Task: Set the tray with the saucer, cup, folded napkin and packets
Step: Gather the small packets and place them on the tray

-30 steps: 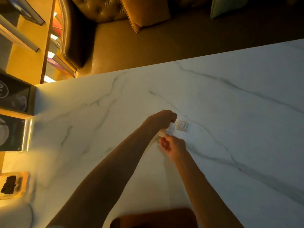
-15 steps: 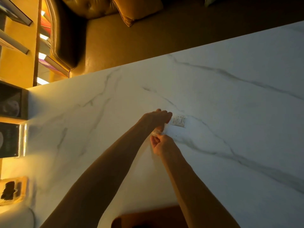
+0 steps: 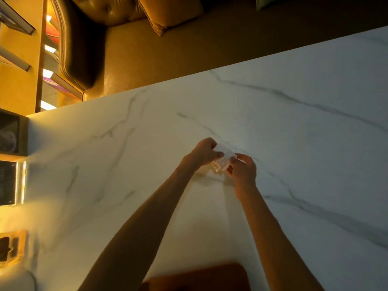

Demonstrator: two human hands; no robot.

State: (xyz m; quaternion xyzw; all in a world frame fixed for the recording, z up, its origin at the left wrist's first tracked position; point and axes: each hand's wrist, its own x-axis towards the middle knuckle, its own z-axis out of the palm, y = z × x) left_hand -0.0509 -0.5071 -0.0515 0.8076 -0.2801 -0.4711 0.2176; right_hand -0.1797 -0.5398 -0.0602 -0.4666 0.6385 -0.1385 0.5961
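Both my hands meet over the middle of the white marble table (image 3: 294, 143). My left hand (image 3: 202, 153) and my right hand (image 3: 243, 172) together pinch a small bunch of white paper packets (image 3: 223, 159) just above the tabletop. The packets are fanned slightly and partly hidden by my fingers. A brown tray (image 3: 197, 277) shows only as a rounded edge at the bottom of the view. No saucer, cup or napkin is in view.
A brown leather sofa (image 3: 88, 38) with a cushion (image 3: 170, 11) stands beyond the table's far edge. Dark framed signs (image 3: 10, 133) and a small lit holder (image 3: 10, 248) sit at the table's left end.
The packet that lay on the table beside my left hand is now gathered into the bunch. My right hand has moved to the right of the packets; both hands hold them.
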